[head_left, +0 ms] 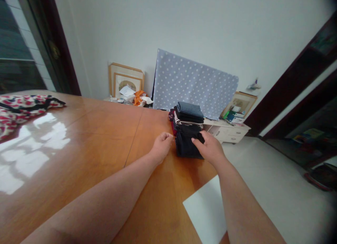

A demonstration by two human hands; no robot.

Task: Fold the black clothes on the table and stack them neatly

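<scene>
A folded black garment (188, 147) lies at the table's right edge, in front of a stack of folded clothes. My right hand (210, 147) grips its right side, thumb on top and fingers out of sight behind the cloth. At its left edge is my left hand (162, 145), thumb and fingers pinched together; whether they hold a bit of cloth is too small to make out. The stack behind has folded blue-grey jeans (191, 109) on top, with black and striped pieces below.
The wooden table (105, 142) carries a white sheet (206, 209) near my right forearm and a red-and-white patterned cloth (23, 110) at far left. Beyond it stand a polka-dot cover (192, 82), framed pictures (127, 79) and a white drawer cabinet (231, 133).
</scene>
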